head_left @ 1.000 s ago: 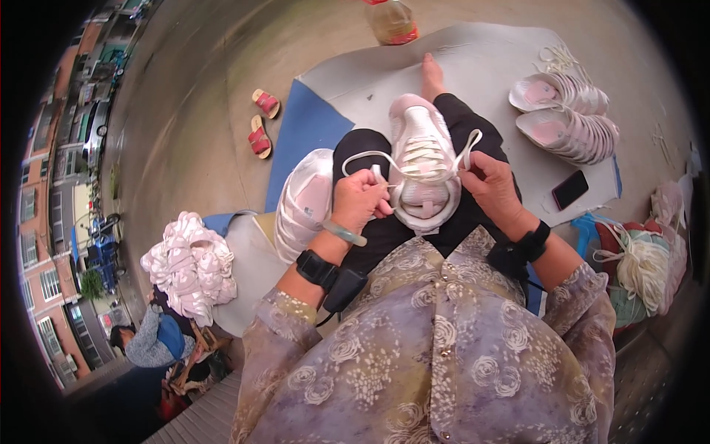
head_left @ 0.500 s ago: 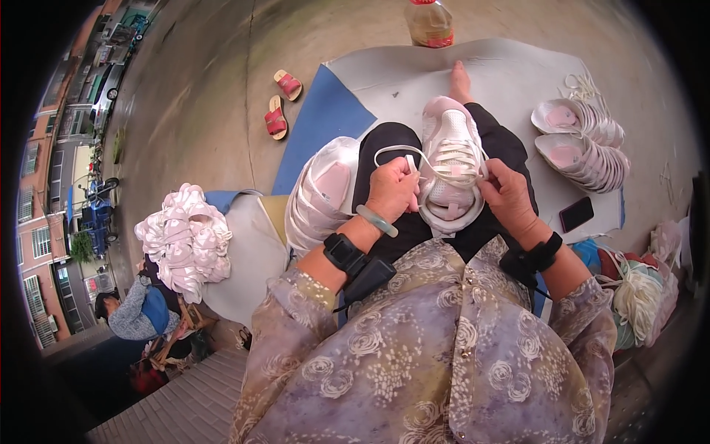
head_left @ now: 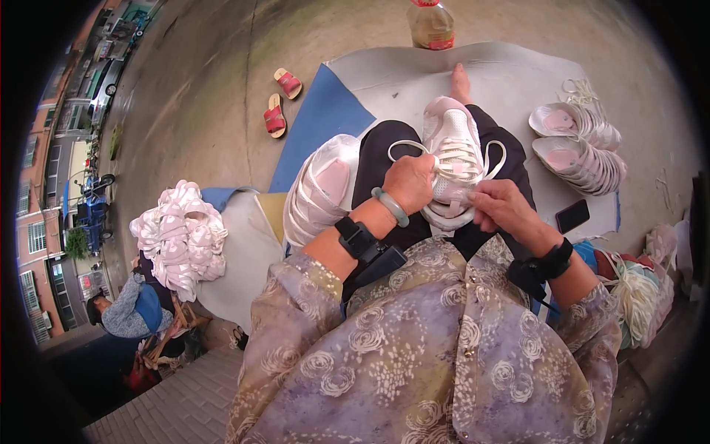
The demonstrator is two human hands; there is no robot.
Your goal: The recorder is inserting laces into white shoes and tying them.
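Note:
A white and pale pink sneaker [head_left: 448,124] rests between my thighs, toe pointing away from me. Its white shoelace [head_left: 460,159] zigzags over the tongue, and a loose loop stands out on each side. My left hand [head_left: 409,185] is closed on the lace at the left edge of the eyelets; its fingertips are partly hidden. At the right of the shoe's opening, my right hand [head_left: 506,209] pinches with thumb and forefinger by the lower end of the right loop. Just left of my thigh stands a nested stack of similar shoes [head_left: 322,189].
More stacked shoes [head_left: 580,148] lie on the pale mat [head_left: 510,66] at right, near a phone [head_left: 572,216]. A shoe pile [head_left: 181,240] is at left, with a seated person [head_left: 137,307] beyond. Red sandals [head_left: 274,116], a bottle [head_left: 431,28] and lace bundles [head_left: 636,296] surround me.
My left hand has moved right, against the shoe's lacing. My right hand has come lower, to the shoe's opening. A lace loop now stands out on the right side.

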